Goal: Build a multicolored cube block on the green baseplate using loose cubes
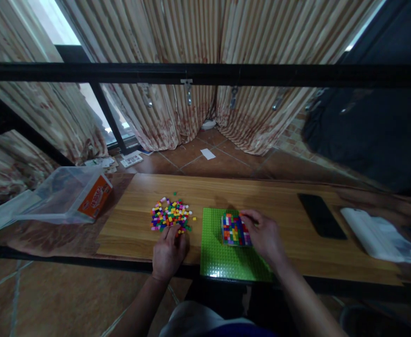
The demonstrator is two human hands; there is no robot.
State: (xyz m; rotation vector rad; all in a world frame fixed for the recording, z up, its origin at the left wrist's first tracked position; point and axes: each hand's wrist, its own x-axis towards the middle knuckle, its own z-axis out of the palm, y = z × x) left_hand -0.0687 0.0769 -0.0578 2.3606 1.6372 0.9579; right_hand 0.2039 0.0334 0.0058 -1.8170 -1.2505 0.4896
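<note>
A loose pile of small, many-coloured toy bricks (170, 213) lies on the wooden board. At its near edge is my left hand (169, 252), fingers curled together among the bricks; whatever they hold is too small to make out. To the right, a green studded baseplate (217, 262) carries a block built of rows of coloured bricks (233, 230). My right hand (266, 236) reaches over the block's right side and hides part of it. An orange toy brick (241, 214) shows at the pinched thumb and fingertips, by the block's far right corner.
A clear plastic box (68, 196) with an orange label stands at the left. On the right lie a dark phone-like slab (321, 216) and a white packet (371, 234). A black rail (205, 75) crosses in front of the curtains (177, 37).
</note>
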